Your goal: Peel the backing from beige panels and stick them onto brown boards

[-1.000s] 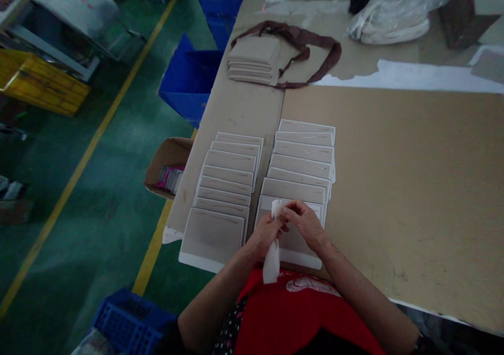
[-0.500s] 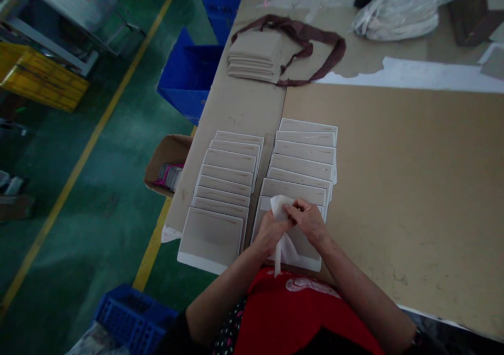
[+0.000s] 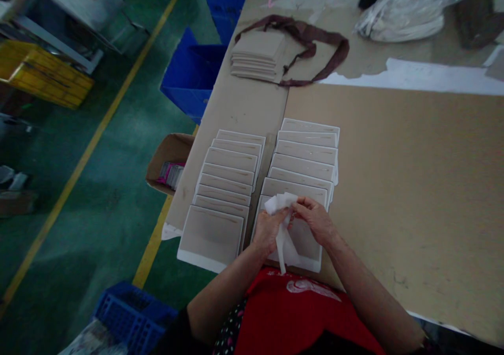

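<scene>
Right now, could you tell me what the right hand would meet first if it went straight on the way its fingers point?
The right hand points leftward, so it would likely meet the white strip it pinches, then the left hand close behind.

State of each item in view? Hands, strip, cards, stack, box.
left hand, shut on white strip
right hand, pinching white strip
white strip, bunched on top, tail hanging
left row of cards, overlapped, flat on table
right row of cards, overlapped, flat, nearest one under the hands
stack of boards, piled neatly
brown strap, slack loop
cardboard box, open
</scene>
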The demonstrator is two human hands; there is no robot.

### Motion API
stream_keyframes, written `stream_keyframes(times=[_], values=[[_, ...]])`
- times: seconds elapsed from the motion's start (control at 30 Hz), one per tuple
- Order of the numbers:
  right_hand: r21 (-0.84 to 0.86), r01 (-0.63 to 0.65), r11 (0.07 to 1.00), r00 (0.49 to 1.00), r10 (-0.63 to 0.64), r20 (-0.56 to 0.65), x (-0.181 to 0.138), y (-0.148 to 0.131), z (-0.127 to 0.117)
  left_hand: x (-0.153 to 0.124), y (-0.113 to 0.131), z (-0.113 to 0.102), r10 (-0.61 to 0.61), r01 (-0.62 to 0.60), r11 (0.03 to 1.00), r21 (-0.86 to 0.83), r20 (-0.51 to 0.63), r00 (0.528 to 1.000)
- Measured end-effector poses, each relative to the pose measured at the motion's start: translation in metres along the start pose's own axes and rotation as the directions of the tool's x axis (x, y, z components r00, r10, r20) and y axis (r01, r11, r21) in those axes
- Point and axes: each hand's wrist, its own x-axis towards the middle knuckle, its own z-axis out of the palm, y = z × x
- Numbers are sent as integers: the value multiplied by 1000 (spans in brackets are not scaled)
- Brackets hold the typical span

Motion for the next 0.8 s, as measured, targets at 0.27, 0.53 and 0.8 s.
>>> stream_keyframes(times=[0.27, 0.53, 0.8], values=[[86, 23, 996, 983, -7, -182, 0, 4, -2, -2, -13, 4, 77, -76, 997, 31, -28, 997], [17, -9, 1000, 1000, 9, -10, -3, 0, 5, -2, -12, 7, 5, -1, 993, 121, -33, 999], [-205, 77, 976, 997, -71, 32, 5, -3, -10, -3, -8, -6, -142, 154, 983, -95, 121, 982]])
